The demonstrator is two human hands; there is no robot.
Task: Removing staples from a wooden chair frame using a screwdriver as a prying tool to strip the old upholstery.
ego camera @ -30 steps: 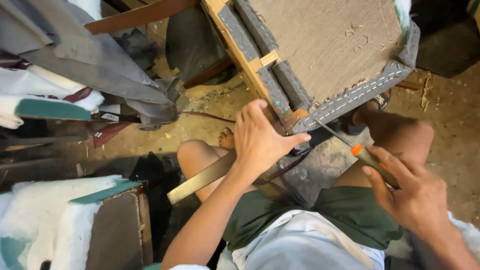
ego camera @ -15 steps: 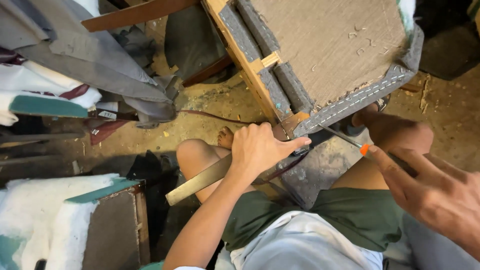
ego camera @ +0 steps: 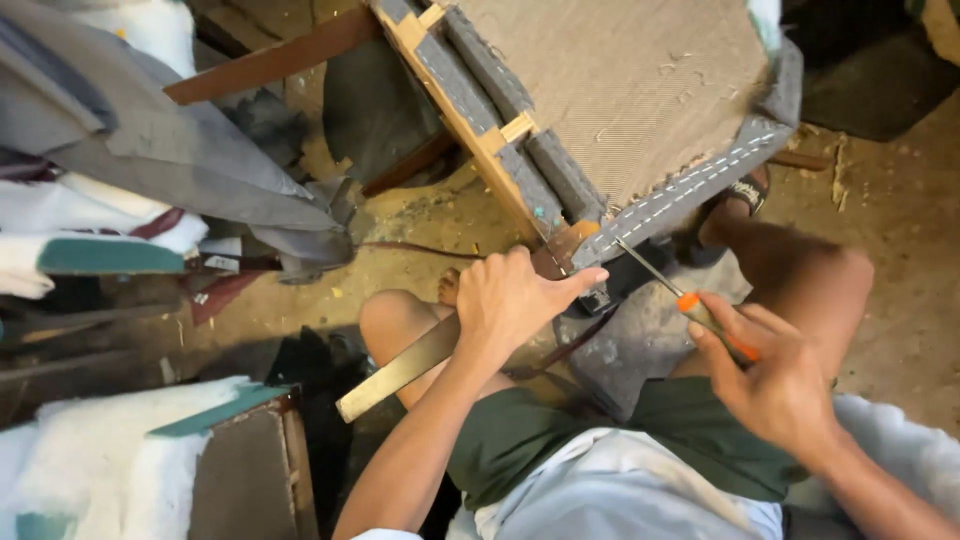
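Note:
An upturned chair seat (ego camera: 610,90), with a wooden frame, grey webbing strips and tan burlap, rests over my lap. My left hand (ego camera: 515,300) grips its near corner, thumb stretched toward the grey fabric edge (ego camera: 690,190) lined with staples. My right hand (ego camera: 770,375) holds an orange-handled screwdriver (ego camera: 690,305); its metal tip points up-left at the stapled edge, close to the corner. A flat metal bar (ego camera: 400,370) lies across my left knee, under my left wrist.
Grey cloth (ego camera: 170,140) and white padding pile up at the left. A foam-topped panel (ego camera: 130,470) stands at the lower left. A dark wooden leg (ego camera: 270,62) juts out at the top. The dirt floor (ego camera: 890,220) shows wood scraps at the right.
My right hand swung out to the right, then came back in, bringing the screwdriver tip to the stapled edge. My left hand slid lower on the seat corner.

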